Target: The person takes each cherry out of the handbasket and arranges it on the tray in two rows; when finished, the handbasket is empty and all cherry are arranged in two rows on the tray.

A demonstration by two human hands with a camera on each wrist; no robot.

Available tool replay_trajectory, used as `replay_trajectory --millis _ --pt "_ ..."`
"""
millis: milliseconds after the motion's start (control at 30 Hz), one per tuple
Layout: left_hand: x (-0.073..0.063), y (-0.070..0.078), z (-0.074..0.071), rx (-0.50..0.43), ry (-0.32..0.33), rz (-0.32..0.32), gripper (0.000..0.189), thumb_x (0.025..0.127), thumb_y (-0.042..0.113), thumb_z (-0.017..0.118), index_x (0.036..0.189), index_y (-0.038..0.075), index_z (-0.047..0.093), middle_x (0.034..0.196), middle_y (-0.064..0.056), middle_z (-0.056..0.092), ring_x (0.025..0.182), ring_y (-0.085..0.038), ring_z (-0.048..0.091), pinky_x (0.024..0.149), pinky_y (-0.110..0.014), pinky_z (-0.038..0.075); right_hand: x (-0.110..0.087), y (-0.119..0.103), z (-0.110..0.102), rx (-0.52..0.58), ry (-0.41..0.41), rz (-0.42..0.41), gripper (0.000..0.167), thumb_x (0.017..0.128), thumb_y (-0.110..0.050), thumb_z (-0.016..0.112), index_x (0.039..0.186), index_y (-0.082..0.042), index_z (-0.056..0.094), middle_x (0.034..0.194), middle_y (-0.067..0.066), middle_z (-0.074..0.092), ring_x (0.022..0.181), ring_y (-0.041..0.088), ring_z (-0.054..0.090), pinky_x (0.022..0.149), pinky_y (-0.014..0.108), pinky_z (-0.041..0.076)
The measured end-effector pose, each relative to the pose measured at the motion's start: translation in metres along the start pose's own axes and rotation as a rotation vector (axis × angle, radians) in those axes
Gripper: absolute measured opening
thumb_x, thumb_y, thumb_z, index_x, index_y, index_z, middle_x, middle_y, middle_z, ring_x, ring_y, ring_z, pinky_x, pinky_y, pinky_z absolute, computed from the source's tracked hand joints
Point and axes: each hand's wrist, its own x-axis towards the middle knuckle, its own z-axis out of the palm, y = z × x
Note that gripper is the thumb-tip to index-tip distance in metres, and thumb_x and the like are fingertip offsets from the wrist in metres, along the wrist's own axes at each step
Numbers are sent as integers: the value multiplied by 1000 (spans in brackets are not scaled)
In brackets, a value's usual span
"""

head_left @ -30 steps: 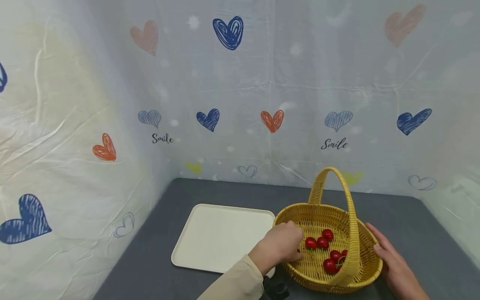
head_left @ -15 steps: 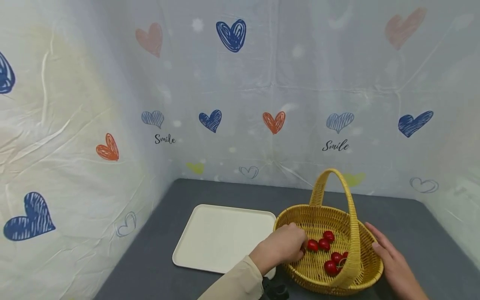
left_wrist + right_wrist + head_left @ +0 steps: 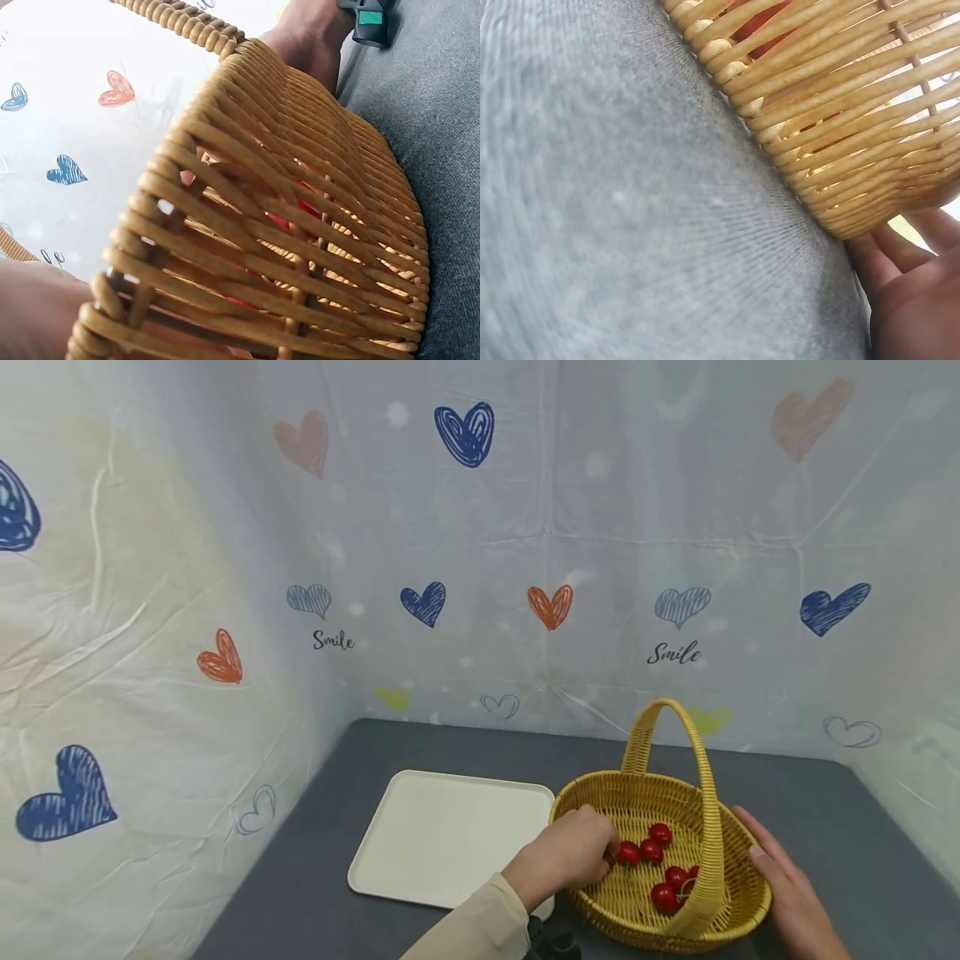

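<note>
1. Matte dark-grey worktop [image 3: 315, 860] is carrying everything.
2. Yellow oval woven basket [image 3: 596, 793] with arched handle is standing on the right; its ribbed walls are showing gaps up close.
3. Flat off-white rectangular tray [image 3: 450, 827], corners rounded, is lying just left of it.
4. Bare right hand [image 3: 791, 897] is resting against the basket's outer right side, fingers fairly straight, not clamping.
5. Bare left hand [image 3: 577, 847] is sitting inside, fingers bent, tips hidden; can't tell if they're pinching anything.
6. Glossy round red cherries [image 3: 652, 852] are lying on the basket's bottom. Step is looking like a cherry pick-up; next move is probably calling for a light pinch.
</note>
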Motion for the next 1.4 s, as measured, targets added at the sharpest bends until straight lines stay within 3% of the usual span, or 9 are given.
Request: replay_trajectory --millis 133,267,367,567,767,933,1100,1267,1400 --pt "0 1 1 -2 -1 -24 16 93 10 83 85 25 83 74 14 71 59 -1 52 55 -15 44 1 0 0 29 -17 9 65 122 -45 24 179 -20 5 174 2 22 120 -30 43 90 10 53" --pt "0 3 2 7 -3 -63 29 93 11 83 69 23 70 61 12 59 53 -4 42 48 -17 38 1 0 -1 52 -32 30 66 121 -47 23 179 -21 4 177 10 16 120 -29 45 90 12 54" --pt "0 4 2 -2 1 -63 34 93 8 81 65 22 66 57 10 55 52 -5 37 47 -19 35 2 0 -1 60 -36 30 66 121 -46 24 179 -21 3 178 8 16 120 -29 45 90 11 54" --pt "0 1 1 -46 51 -20 23 90 2 78 82 23 81 69 14 64 57 -2 44 51 -15 39 2 1 -2 62 -39 12 65 122 -44 24 179 -21 3 176 2 19 121 -29 45 90 10 53" --pt "1 -6 3 -109 139 28 22 92 2 76 100 19 86 81 13 72 64 3 50 56 -10 41 2 2 -2 55 -39 12 65 122 -44 24 179 -20 3 175 -1 20 121 -30 44 90 9 52" --pt "-2 -14 -3 -262 174 39 33 96 8 78 128 14 82 108 10 81 85 11 64 75 -6 51 3 3 -2 48 -40 19 66 122 -45 24 178 -19 2 176 1 18 120 -32 42 90 8 51" --pt "-11 -25 -23 -537 197 21 29 98 6 79 127 11 82 105 9 81 94 8 70 88 -14 56 3 3 -2 39 -37 32 67 121 -47 24 178 -20 2 178 5 17 119 -32 42 90 9 52" --pt "-24 -42 -47 -853 214 12 29 98 4 80 126 8 82 111 3 83 101 -1 76 85 -19 62 2 3 -1 19 -27 26 66 121 -46 23 179 -21 3 176 3 19 119 -31 42 89 10 53" --pt "-36 -63 -63 -939 245 30 32 98 3 79 130 4 79 117 -5 83 106 -9 79 90 -23 64 1 3 -1 24 -27 21 65 122 -45 24 179 -22 3 175 0 20 119 -31 42 89 10 53"
